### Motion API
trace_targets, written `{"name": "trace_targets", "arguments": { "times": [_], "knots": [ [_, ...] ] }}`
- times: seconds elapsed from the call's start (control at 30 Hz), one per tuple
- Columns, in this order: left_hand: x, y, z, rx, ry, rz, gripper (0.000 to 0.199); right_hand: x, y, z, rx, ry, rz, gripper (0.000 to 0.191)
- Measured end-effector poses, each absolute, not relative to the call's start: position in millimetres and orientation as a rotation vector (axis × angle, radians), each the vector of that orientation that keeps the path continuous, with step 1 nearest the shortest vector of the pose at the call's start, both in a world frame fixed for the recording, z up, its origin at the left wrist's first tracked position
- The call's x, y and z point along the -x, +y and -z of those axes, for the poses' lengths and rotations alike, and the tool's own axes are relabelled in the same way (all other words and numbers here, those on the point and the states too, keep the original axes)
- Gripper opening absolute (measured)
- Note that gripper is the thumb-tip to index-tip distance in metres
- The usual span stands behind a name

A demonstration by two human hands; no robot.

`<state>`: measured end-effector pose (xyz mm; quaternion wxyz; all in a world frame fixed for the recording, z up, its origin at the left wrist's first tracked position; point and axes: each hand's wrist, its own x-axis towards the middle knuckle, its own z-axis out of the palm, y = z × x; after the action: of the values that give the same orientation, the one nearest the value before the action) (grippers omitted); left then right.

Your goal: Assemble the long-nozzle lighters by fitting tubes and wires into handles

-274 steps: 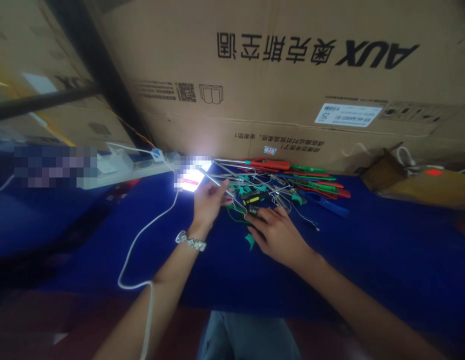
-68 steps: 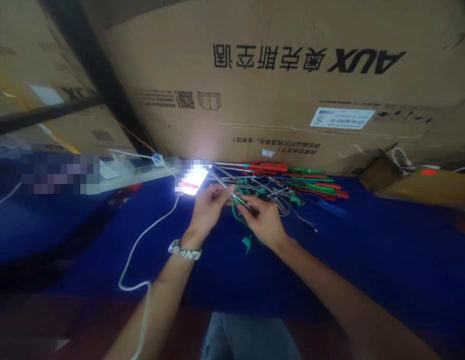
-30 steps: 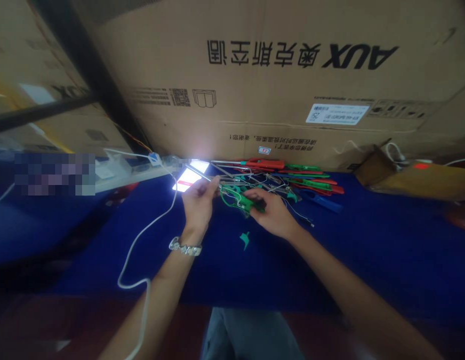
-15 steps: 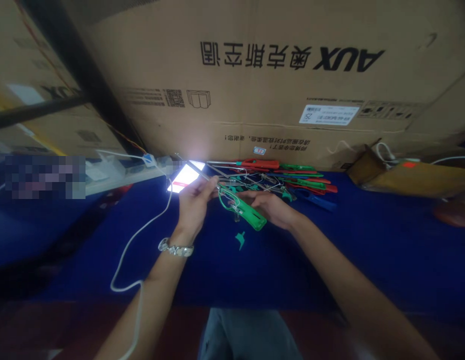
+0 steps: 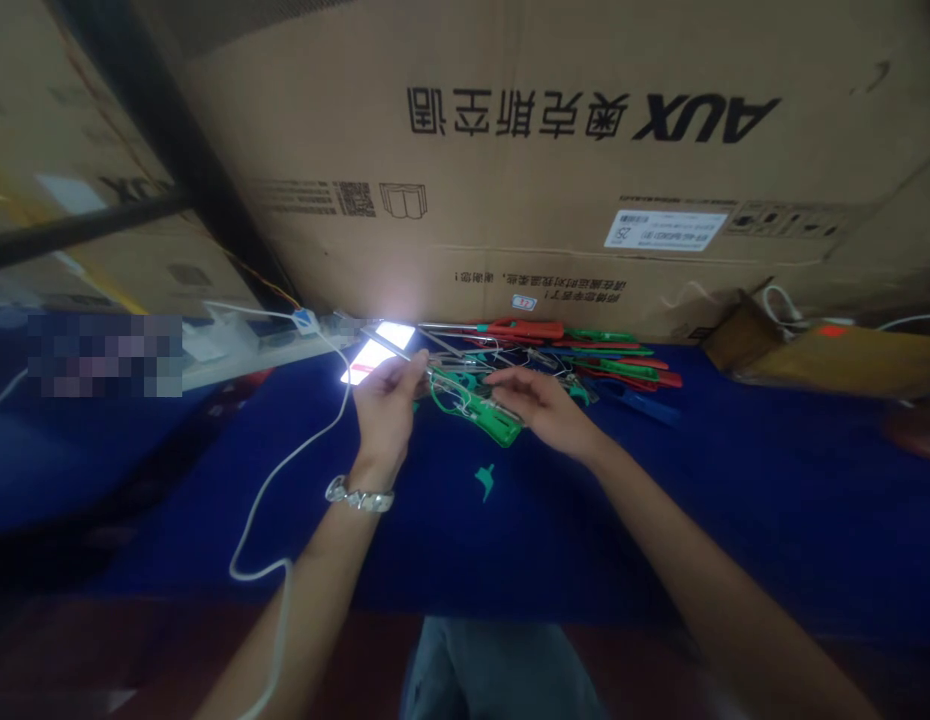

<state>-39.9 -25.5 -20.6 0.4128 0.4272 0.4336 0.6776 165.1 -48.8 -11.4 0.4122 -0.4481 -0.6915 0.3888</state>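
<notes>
My left hand [image 5: 390,400] is closed around the metal tube of a long-nosed gas lighter. The lighter's green handle [image 5: 499,425] lies open toward me as a half shell, with thin white and green wires looping out of it. Fingers of my right hand [image 5: 544,405] are bent together over the handle's inside; a slim, pale part shows at their tips, too blurred to name. Below the handle, a small teal trigger piece [image 5: 485,482] rests on the blue cloth [image 5: 465,550]. A lit phone [image 5: 375,352] lies behind my left hand.
Behind my hands lies a pile of lighters, among them a red lighter [image 5: 525,329] and a blue handle [image 5: 637,400]. A large carton [image 5: 510,230] stands at the back. A white cable [image 5: 285,470] crosses at left, near a power strip [image 5: 232,360]. A yellow-brown packet [image 5: 810,355] is at right.
My right hand has gone from beneath the green handle to over its inside, with its fingers now bent at the casing. My left hand keeps its hold on the tube.
</notes>
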Motion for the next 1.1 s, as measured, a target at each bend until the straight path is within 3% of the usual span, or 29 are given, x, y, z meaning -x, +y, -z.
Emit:
{"name": "trace_targets", "arguments": {
  "times": [0.17,0.47,0.77,1.1],
  "knots": [
    [40,-26,21,-1.06,1.116,-1.736,0.025,-159,-61,15,1.147,-1.886,-0.665,0.029],
    [42,-24,22,-1.048,1.137,-1.777,0.027,-155,-69,12,1.202,-1.935,-0.163,0.007],
    [40,-26,21,-0.965,1.108,-1.753,0.027,-148,-68,19,1.254,-1.969,-0.223,0.009],
    [41,-23,23,-0.899,1.075,-1.768,0.029,-153,-68,21,1.14,-1.984,-0.057,0.011]
  ]
}}
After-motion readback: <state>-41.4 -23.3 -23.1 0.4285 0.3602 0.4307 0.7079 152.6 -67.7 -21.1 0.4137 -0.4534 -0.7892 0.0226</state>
